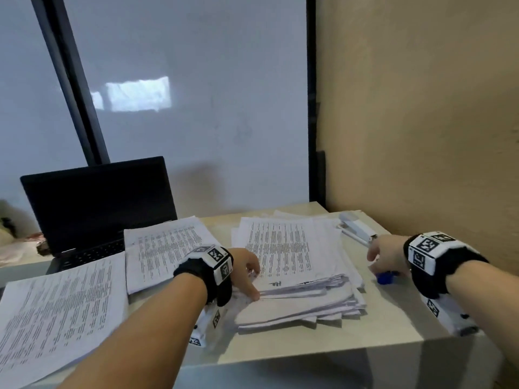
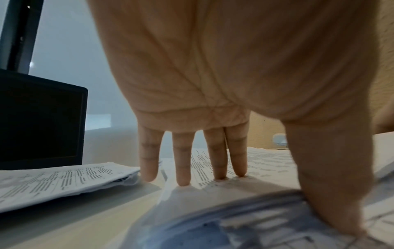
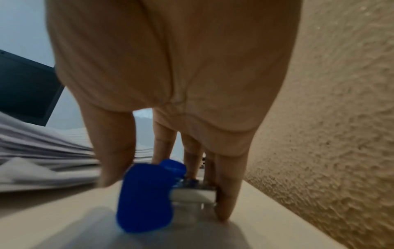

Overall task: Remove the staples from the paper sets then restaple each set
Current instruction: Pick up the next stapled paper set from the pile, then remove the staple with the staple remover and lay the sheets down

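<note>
Left hand point(image 1: 245, 272) is laid on the paper stack point(image 1: 295, 265) at its near-left corner, fingers straight. Blue staple remover point(image 3: 147, 195), just right of the stack, is touched by right hand point(image 1: 386, 255); grip cannot be told. Stapler point(image 1: 355, 227) is seen at the stack's far-right

Office desk, likely a small cubicle corner. Open black laptop point(image 1: 95, 211) at left of frame, dark screen. Printed paper stacks point(image 1: 295, 265) spread across pale desk point(image 1: 393, 313), centre and lower left. White stapler point(image 1: 356, 227) at right. Frosted glass partition point(image 1: 182, 94) with dark frame behind; textured beige wall point(image 1: 421, 108) at right.
</note>
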`<state>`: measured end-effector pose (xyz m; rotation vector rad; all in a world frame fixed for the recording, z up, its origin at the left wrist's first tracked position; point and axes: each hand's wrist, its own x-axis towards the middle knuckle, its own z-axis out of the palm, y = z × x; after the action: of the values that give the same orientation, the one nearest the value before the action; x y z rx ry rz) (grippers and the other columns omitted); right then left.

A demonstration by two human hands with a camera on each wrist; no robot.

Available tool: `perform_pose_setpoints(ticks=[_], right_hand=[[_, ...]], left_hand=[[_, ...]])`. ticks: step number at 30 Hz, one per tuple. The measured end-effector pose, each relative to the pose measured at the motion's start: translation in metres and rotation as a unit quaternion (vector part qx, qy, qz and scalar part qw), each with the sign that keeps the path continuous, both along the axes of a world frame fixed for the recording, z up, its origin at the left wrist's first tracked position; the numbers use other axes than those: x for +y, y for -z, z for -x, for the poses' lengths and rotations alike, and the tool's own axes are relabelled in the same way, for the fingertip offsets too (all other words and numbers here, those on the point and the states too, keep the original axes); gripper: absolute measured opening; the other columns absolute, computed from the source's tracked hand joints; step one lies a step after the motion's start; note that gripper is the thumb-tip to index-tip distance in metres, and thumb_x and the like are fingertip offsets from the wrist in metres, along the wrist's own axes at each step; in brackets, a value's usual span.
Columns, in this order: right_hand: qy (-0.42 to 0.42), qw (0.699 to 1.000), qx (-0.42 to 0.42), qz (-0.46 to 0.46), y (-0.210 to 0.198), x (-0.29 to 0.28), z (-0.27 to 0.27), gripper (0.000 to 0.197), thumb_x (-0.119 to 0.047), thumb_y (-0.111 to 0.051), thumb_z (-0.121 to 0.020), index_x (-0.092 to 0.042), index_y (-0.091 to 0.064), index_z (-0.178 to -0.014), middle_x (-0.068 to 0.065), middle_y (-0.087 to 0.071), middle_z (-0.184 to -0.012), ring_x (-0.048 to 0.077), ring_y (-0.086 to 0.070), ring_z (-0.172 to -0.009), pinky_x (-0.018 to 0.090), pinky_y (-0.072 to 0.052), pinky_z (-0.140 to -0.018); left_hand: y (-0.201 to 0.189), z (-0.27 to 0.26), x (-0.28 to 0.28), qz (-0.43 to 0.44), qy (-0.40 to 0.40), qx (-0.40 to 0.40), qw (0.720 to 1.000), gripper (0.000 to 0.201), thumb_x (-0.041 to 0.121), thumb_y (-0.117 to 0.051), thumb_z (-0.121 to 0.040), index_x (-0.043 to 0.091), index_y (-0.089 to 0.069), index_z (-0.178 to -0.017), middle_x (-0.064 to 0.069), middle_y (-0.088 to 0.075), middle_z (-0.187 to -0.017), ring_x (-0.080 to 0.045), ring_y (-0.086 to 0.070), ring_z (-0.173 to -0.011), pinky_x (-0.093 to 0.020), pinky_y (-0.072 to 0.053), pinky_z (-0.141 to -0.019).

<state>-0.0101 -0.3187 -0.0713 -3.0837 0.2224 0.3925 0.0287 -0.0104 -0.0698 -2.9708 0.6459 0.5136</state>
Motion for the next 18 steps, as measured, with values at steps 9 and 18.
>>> perform_pose_setpoints(ticks=[9,18], right_hand=[[0.026,0.999,0.010,-0.015,0.009,-0.001,0.012,0.077,-0.047,-0.069,-0.082,-0.015,-0.037,-0.144,0.004,-0.046,-0.142,0.020,-0.049,-0.125,0.028,-0.042,-0.099],[0.055,0.998,-0.003,-0.040,0.002,0.002,0.014,0.025,-0.012,-0.065,-0.080,-0.012,-0.072,-0.104,0.002,-0.063,-0.075,0.018,-0.059,-0.070,0.020,-0.044,-0.051]], left_hand=[[-0.014,0.006,0.002,0.068,-0.016,-0.057,0.996,0.027,0.007,-0.050,-0.079,0.019,-0.042,-0.056,0.000,-0.037,-0.059,-0.018,-0.034,-0.062,-0.025,-0.031,-0.059],[-0.018,0.011,0.018,0.226,-0.046,-0.125,0.965,0.017,0.018,-0.068,-0.087,0.012,-0.073,-0.102,0.005,-0.065,-0.088,-0.007,-0.057,-0.080,-0.013,-0.039,-0.073]])
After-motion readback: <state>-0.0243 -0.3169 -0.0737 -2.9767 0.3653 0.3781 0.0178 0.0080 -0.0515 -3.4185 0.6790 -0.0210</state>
